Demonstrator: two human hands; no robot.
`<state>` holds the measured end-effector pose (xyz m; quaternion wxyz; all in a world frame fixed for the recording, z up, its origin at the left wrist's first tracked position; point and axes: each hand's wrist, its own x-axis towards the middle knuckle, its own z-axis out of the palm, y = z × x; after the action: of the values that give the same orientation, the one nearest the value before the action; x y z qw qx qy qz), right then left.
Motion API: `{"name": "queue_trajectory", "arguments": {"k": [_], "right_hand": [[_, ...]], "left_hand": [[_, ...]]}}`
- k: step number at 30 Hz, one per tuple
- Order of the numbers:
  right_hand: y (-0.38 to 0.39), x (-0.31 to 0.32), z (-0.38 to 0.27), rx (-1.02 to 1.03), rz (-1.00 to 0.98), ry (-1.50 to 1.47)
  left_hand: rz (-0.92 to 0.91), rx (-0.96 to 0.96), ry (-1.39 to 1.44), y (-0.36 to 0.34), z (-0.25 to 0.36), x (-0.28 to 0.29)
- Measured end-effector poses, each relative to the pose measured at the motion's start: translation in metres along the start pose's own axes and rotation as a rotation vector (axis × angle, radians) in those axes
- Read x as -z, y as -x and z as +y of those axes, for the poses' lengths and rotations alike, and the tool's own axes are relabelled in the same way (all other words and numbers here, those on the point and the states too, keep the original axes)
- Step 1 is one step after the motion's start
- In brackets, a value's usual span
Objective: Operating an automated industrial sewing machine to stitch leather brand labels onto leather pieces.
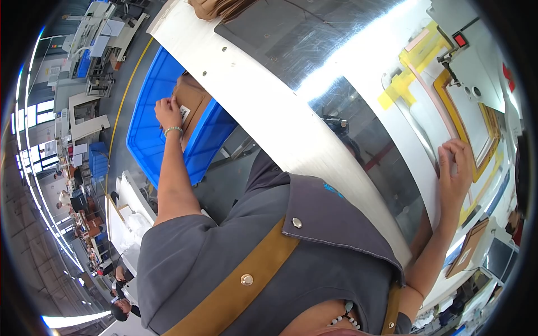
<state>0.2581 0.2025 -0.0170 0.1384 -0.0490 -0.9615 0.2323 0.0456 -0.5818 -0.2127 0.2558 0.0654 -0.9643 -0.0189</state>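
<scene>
Landmark: blue bin (208, 143), standing beside the pale worktable (269, 106).

Item: brown flat pieces (193, 103), lying inside the blue bin; a white label (184, 113) shows on them.

Item: left hand (168, 113), reaching into the blue bin, touching the brown flat pieces near the white label. Fingers bent and close together; from where I stand, I cannot tell whether they grip an edge. A beaded bracelet (173, 130) circles the wrist.

Item: right hand (457, 163), well apart from the blue bin, on the person's right. Fingers slightly apart, thumb spread from them, laid at the lower end of a pinkish strip (427, 95).

Item: yellow-edged frame (486, 161), right of the blue bin across the worktable, just beside the right hand. Yellow tape (399, 89) lies near it; a white machine head (483, 78) stands over its upper part.

Item: brown stack (224, 7), on the worktable beyond the blue bin.

Item: yellow floor line (124, 89), left of the blue bin.
</scene>
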Motion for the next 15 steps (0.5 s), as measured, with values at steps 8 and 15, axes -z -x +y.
{"name": "queue_trajectory", "arguments": {"k": [8,15], "right_hand": [[0.0,0.0,-0.008,-0.025,0.014,0.033],[0.001,-0.017,0.004,0.112,0.114,-0.104]], "left_hand": [[-0.601,0.301,-0.08,-0.005,-0.021,-0.029],[0.191,-0.291,0.582,-0.121,0.208,0.078]]}}
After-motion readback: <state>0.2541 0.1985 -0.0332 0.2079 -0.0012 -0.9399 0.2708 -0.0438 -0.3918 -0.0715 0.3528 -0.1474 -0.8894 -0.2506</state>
